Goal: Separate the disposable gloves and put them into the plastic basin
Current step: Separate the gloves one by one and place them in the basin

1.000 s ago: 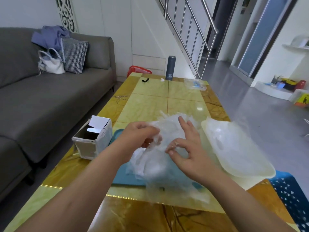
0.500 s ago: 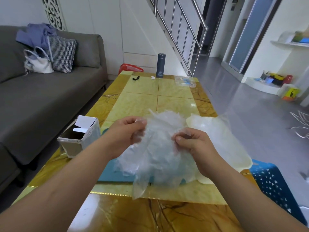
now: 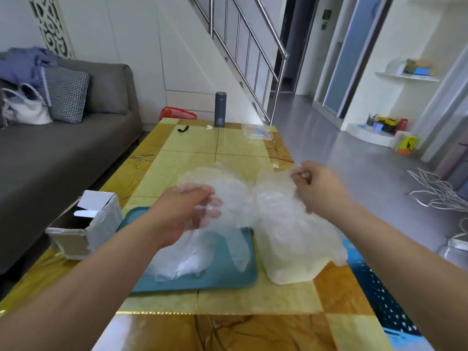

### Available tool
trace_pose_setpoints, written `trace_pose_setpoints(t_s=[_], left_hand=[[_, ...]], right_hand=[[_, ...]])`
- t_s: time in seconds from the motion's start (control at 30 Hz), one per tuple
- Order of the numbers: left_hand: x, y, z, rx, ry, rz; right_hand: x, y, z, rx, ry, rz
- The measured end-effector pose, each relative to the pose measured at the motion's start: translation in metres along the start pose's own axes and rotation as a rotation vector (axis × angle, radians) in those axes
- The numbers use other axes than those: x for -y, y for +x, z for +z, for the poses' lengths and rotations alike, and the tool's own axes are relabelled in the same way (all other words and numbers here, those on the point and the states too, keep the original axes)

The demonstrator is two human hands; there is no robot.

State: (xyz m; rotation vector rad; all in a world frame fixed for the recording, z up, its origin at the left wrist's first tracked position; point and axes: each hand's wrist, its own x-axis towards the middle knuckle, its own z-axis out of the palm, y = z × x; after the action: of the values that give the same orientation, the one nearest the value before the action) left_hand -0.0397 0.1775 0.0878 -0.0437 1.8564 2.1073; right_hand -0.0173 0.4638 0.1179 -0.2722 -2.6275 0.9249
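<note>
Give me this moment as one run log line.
step: separating | left hand: grips glove bundle over teal tray | right hand: pinches single glove above plastic basin

- The disposable gloves (image 3: 225, 196) are a crumpled bunch of thin, clear, crinkly film. The left hand (image 3: 187, 214) grips them above the worktop, and loose ends hang down onto the teal tray (image 3: 222, 278).
- A single glove (image 3: 273, 188) is pinched at its edge by the right hand (image 3: 319, 188) and drawn rightward over the basin.
- The plastic basin (image 3: 288, 272) is milky and translucent. It sits on the worktop just right of the tray.
</note>
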Motion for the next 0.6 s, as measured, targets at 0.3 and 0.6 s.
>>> trace_pose_setpoints(t_s=[0.3, 0.6], left_hand=[[-0.030, 0.001, 0.011, 0.150, 0.077, 0.021], [-0.018, 0.048, 0.081, 0.246, 0.077, -0.056]], right_hand=[[-0.048, 0.042, 0.041, 0.069, -0.409, 0.038], [-0.062, 0.049, 0.023, 0.001, 0.089, -0.013]])
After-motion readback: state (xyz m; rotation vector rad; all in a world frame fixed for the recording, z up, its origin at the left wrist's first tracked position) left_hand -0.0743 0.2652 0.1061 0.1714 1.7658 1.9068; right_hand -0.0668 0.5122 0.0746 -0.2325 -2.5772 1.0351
